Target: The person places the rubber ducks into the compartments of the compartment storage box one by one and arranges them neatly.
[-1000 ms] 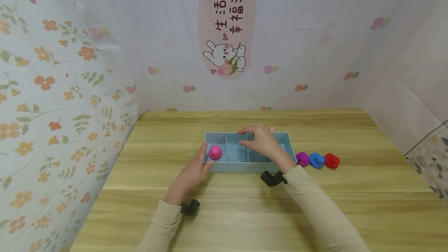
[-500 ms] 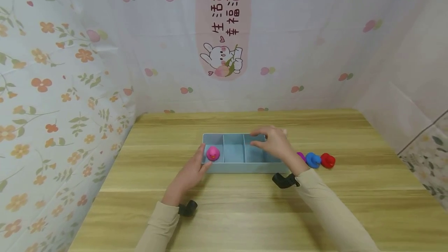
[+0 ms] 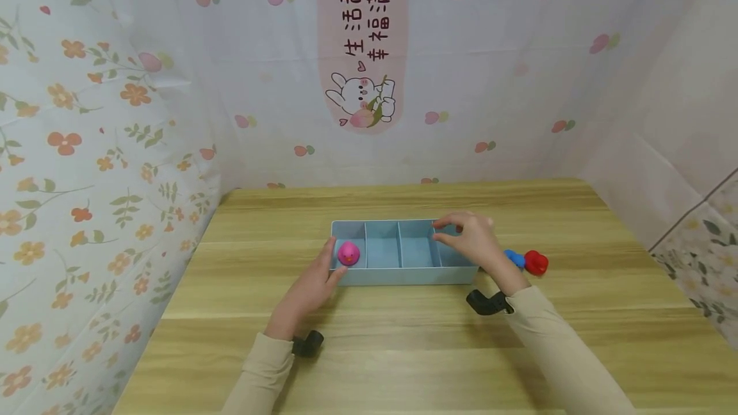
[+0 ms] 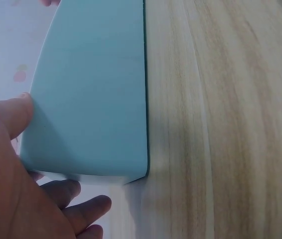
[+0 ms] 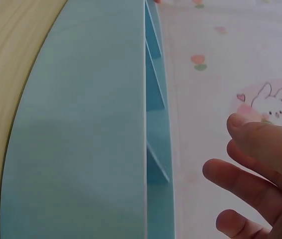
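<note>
A light blue box point(image 3: 403, 276) split into four-sided compartments in a row lies lengthwise on the table. In its leftmost compartment sits a pink toy duck point(image 3: 348, 253). My left hand point(image 3: 310, 285) holds the box's left end; in the left wrist view its thumb point(image 4: 17, 113) lies on the rim and the other fingers sit by the end wall. Above the rightmost compartment hovers my right hand point(image 3: 474, 241), thumb and fingers loosely bent and apart, holding nothing. Just past that hand are a red toy duck point(image 3: 537, 262) and a partly hidden blue duck point(image 3: 515, 258).
The wood-grain table point(image 3: 380, 351) runs beneath everything. A printed cloth point(image 3: 277, 82) hangs behind it, with a flowered cloth point(image 3: 104, 171) at the left. Black wrist mounts point(image 3: 487, 303) sit under both wrists.
My right hand has moved right along the box, from the second divider to the rightmost compartment. A purple duck seen earlier is now hidden behind the right hand or wrist. The left hand stays put.
</note>
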`<state>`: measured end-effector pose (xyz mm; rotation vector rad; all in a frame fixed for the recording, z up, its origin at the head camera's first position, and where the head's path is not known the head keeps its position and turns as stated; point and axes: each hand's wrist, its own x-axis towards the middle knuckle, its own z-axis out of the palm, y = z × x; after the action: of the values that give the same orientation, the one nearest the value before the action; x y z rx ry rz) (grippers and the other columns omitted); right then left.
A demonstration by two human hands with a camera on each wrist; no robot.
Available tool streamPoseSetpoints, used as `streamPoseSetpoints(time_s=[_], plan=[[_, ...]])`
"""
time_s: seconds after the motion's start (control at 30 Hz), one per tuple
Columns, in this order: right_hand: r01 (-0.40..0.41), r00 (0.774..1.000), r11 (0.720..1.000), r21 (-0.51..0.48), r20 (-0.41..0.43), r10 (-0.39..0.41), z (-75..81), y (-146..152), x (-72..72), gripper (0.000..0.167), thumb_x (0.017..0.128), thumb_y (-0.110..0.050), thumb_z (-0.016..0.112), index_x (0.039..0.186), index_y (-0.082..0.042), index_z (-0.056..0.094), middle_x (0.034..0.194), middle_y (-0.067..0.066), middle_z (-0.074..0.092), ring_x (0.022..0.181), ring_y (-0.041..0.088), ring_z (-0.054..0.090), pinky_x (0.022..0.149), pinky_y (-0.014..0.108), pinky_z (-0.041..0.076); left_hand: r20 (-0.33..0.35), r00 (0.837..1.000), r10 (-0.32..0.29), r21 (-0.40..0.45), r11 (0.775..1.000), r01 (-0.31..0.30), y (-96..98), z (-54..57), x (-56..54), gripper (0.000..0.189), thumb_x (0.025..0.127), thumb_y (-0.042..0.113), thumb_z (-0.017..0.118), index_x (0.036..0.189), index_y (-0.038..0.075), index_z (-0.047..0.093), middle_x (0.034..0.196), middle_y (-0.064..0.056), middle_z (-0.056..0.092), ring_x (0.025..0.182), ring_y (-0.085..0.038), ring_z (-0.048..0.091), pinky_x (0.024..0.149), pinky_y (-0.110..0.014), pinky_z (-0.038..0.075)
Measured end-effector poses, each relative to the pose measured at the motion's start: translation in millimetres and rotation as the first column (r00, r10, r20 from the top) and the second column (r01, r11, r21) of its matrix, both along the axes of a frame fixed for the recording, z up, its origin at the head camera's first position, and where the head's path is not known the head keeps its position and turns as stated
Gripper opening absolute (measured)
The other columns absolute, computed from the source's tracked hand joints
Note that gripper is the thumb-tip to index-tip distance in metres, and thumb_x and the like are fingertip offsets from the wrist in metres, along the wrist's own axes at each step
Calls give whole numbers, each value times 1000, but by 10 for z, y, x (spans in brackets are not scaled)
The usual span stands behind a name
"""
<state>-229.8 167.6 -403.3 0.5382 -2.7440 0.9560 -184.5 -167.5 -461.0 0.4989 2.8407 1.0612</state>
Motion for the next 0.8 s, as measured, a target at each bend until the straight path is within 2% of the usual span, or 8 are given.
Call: streamPoseSetpoints(time_s=[0.2,0.4,0.5,0.57,0.7,0.8], plan=[[43,999,999,0,6,-43,-48,149,23,24,79,-20,78,101,-11,75,103,7,71,85,31,55,81,41,26,5,1000,-4,6,1000,4,-5,-5,-7,72,101,33,45,153,1,7,159,-18,14,145,-34,21,118,-47,19],[89,996,996,1,13,-89,-44,280,66,24,79,-21,78,101,-11,75,103,9,71,81,26,52,77,44,20,21,1000,1,5,1000,-1,3,28,8,72,101,32,46,153,1,8,159,-19,14,144,-35,21,118,-47,19],[107,994,994,6,27,-107,-56,365,86,24,80,-21,77,101,-10,75,105,10,70,81,24,51,77,42,21,23,1000,3,3,1000,-3,8,37,16,72,101,32,47,153,1,8,158,-19,15,144,-35,21,118,-48,20],[118,992,993,9,38,-118,-67,430,99,24,80,-20,77,102,-9,74,106,11,70,81,23,51,77,40,28,25,1000,4,0,1000,-4,9,37,15,72,101,33,46,153,2,7,159,-18,14,144,-35,21,118,-48,20],[141,989,990,11,34,-142,-97,564,115,24,82,-21,76,101,-7,74,105,12,71,79,22,51,66,29,37,24,1000,4,0,1000,-4,7,19,2,72,101,33,46,153,2,7,159,-18,14,145,-34,21,118,-48,20],[167,986,986,4,14,-167,-113,655,120,23,82,-23,75,99,-8,75,103,12,71,78,23,51,67,30,33,20,1000,7,-1,1000,-7,3,5,-5,72,101,33,46,153,2,7,159,-18,14,145,-34,21,118,-48,20]])
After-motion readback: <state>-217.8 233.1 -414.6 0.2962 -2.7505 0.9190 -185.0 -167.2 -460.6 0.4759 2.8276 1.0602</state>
